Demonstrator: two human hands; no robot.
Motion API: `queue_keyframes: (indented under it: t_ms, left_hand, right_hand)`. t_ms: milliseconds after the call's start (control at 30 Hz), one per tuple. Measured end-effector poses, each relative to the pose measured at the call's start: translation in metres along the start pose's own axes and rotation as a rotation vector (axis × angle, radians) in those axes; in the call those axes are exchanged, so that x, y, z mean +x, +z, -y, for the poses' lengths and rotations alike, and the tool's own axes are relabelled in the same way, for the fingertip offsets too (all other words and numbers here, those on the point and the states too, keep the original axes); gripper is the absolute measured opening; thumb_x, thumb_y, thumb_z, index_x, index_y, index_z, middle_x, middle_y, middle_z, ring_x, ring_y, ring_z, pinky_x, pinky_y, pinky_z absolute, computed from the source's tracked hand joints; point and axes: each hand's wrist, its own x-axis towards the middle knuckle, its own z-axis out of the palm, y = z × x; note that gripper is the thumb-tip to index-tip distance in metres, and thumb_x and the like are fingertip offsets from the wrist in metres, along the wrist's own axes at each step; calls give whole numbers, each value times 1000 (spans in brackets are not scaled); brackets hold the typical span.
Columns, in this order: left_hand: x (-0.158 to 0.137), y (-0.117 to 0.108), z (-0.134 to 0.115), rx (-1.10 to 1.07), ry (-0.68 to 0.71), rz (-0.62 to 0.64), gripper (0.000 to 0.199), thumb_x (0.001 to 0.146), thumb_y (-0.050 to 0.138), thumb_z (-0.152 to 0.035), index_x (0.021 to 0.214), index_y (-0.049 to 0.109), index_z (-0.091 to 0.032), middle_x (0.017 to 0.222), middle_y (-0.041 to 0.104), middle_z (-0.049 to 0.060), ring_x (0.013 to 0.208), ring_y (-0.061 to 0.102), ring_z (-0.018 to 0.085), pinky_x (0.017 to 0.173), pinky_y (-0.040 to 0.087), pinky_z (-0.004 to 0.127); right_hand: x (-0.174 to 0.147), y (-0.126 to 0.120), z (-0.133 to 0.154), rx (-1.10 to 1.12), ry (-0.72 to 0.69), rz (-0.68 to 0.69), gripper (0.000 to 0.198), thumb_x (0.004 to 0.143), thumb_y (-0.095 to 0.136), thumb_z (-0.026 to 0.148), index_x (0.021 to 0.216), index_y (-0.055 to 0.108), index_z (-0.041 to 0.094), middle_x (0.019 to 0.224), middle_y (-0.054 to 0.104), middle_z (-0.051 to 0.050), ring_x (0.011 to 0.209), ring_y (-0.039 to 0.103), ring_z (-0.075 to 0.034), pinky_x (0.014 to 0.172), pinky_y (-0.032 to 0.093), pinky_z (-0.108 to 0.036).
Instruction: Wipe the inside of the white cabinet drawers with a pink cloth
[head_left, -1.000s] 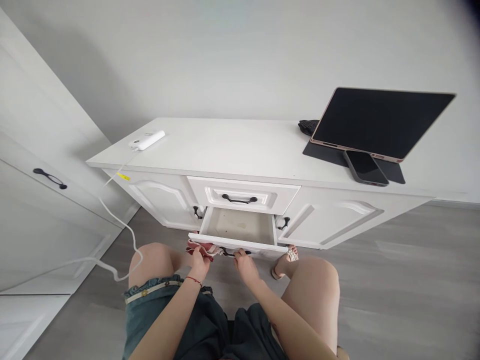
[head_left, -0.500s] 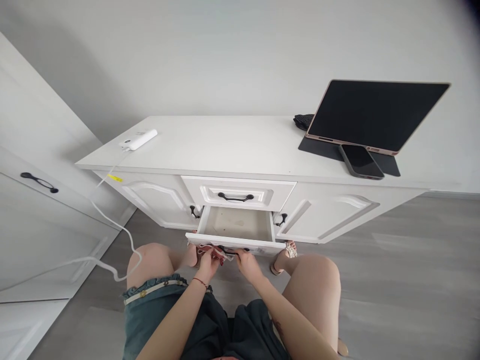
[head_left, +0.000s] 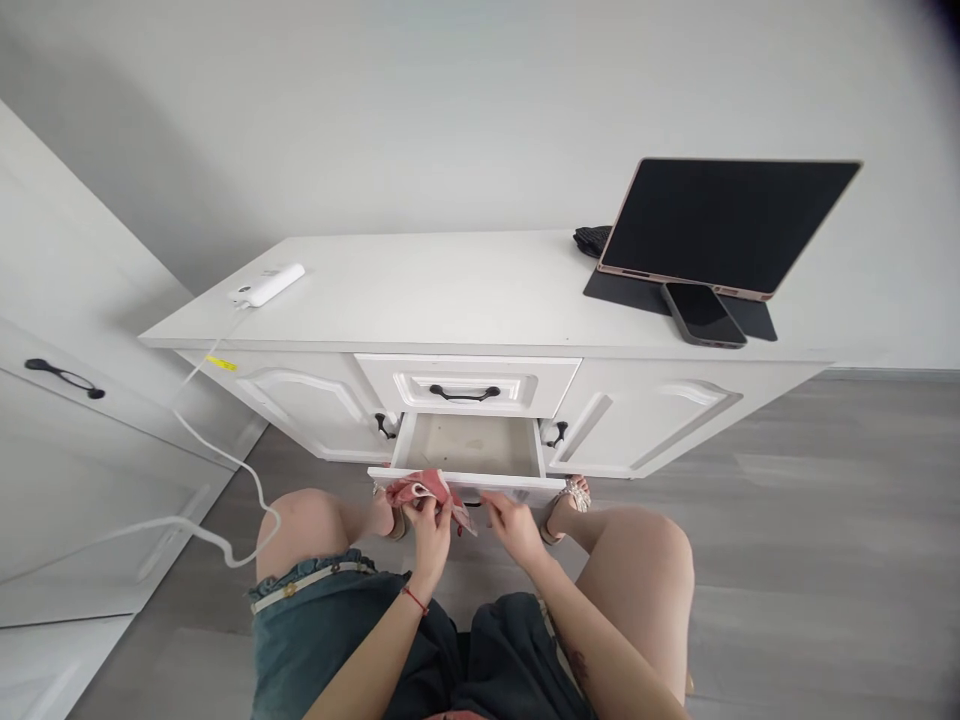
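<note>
A pinkish-red cloth (head_left: 429, 485) with a pale edge is pinched in my left hand (head_left: 433, 530). It hangs over the front of the pulled-out lower drawer (head_left: 381, 474), covering part of the drawer's dark handle (head_left: 472, 504). My right hand (head_left: 516, 528) is closed at the right end of that handle, its fingers bent and hiding the end. Inside, the drawer shows a pale bottom with a few small dark specks. Above it, the upper drawer (head_left: 409, 388) is closed.
On the white cabinet top (head_left: 420, 290) stand a dark-screened tablet (head_left: 731, 225), a phone (head_left: 703, 314), a black bundle (head_left: 591, 240) and a white plugged device (head_left: 268, 286). Its white cable (head_left: 217, 450) hangs down on the left. My knees flank the drawer.
My left hand has lifted the cloth up over the drawer's front edge. My right hand has shifted slightly right along the handle. The view has turned a little.
</note>
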Motion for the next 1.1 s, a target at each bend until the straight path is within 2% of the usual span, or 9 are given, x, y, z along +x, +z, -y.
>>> queue_keyframes:
  t_ms: [100, 200, 300, 400, 567, 667, 767, 867, 1100]
  left_hand:
    - [-13, 16, -1, 226, 226, -20, 12, 82, 60, -29, 89, 65, -20, 121, 43, 16, 130, 35, 37, 108, 32, 49]
    - [-23, 37, 1, 368, 347, 77, 21, 89, 51, -28, 99, 68, -19, 120, 42, 15, 123, 43, 33, 100, 41, 50]
    - [-27, 59, 6, 510, 536, 185, 26, 92, 46, -23, 102, 69, -19, 116, 45, 14, 116, 48, 30, 98, 44, 51]
    - [-25, 79, 12, 668, 769, 300, 25, 90, 49, -18, 101, 71, -22, 121, 49, 14, 121, 45, 33, 100, 43, 54]
    - [-13, 103, 12, 881, 1134, 591, 37, 88, 51, -11, 123, 61, -18, 130, 54, 16, 121, 49, 29, 100, 47, 45]
    - [-7, 114, 11, 921, 1231, 725, 36, 90, 49, -12, 125, 58, -14, 131, 57, 15, 122, 51, 26, 99, 49, 40]
    - [-1, 123, 16, 964, 1194, 842, 36, 91, 44, -9, 122, 60, -16, 129, 60, 12, 120, 54, 23, 95, 51, 36]
    - [4, 127, 28, 1053, 1071, 906, 37, 90, 41, -6, 118, 63, -18, 124, 63, 10, 118, 57, 21, 94, 51, 35]
    - [10, 121, 64, 1160, 862, 779, 46, 88, 38, -4, 129, 57, -15, 135, 58, 12, 126, 52, 25, 95, 52, 41]
  right_hand:
    - [-7, -31, -11, 27, 47, -401, 35, 93, 34, 28, 103, 66, 16, 97, 72, -11, 83, 67, -21, 81, 50, -32]
    - [-10, -62, -29, 25, 187, -802, 34, 91, 40, 36, 100, 66, 16, 89, 72, -11, 83, 66, -23, 79, 49, -34]
    - [-9, -80, -42, 104, 327, -1008, 37, 90, 42, 41, 102, 66, 15, 85, 72, -10, 75, 65, -20, 74, 49, -32]
    - [-6, -83, -48, 174, 377, -976, 38, 89, 42, 43, 101, 65, 16, 87, 72, -9, 69, 63, -18, 73, 48, -31]
    - [2, -76, -49, 243, 452, -767, 46, 87, 40, 49, 113, 59, 16, 98, 73, -12, 91, 66, -23, 85, 45, -35]
    - [7, -79, -48, 296, 515, -695, 50, 87, 36, 50, 113, 60, 14, 92, 74, -12, 92, 66, -24, 86, 44, -35]
    - [10, -83, -50, 304, 514, -666, 52, 89, 31, 50, 110, 61, 12, 87, 75, -12, 90, 65, -24, 87, 42, -34]
    - [12, -84, -53, 290, 487, -641, 52, 90, 30, 49, 109, 63, 13, 88, 75, -12, 91, 64, -24, 88, 41, -34]
    - [16, -85, -49, 243, 498, -600, 47, 92, 33, 47, 103, 68, 17, 94, 76, -9, 92, 64, -23, 81, 41, -30]
